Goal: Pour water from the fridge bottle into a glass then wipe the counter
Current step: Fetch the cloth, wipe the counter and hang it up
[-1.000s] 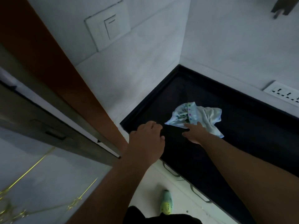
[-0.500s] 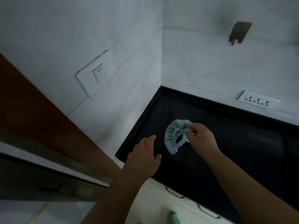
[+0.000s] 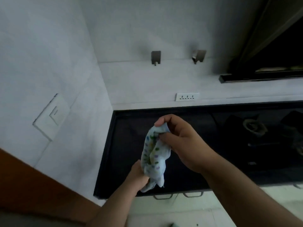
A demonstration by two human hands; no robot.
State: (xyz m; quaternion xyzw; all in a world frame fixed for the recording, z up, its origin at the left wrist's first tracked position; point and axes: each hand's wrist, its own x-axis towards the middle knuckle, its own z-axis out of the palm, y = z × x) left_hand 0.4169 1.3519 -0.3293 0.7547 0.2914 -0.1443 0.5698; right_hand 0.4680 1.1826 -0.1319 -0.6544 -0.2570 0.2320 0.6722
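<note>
A light blue cloth (image 3: 154,158) with coloured dots hangs bunched in the air above the black counter (image 3: 124,154). My right hand (image 3: 182,143) pinches its top end between thumb and fingers. My left hand (image 3: 139,175) grips its lower end from the left. No bottle or glass is in view.
A gas stove (image 3: 255,133) sits on the counter to the right. On the white back wall are a socket strip (image 3: 187,96) and two metal hooks (image 3: 155,57). A switch plate (image 3: 52,117) is on the left wall. Drawer handles (image 3: 178,195) show below the counter's front edge.
My right hand has lifted the cloth off the counter. My left hand has come in and taken hold of its lower end. The view has swung right, bringing the stove into sight.
</note>
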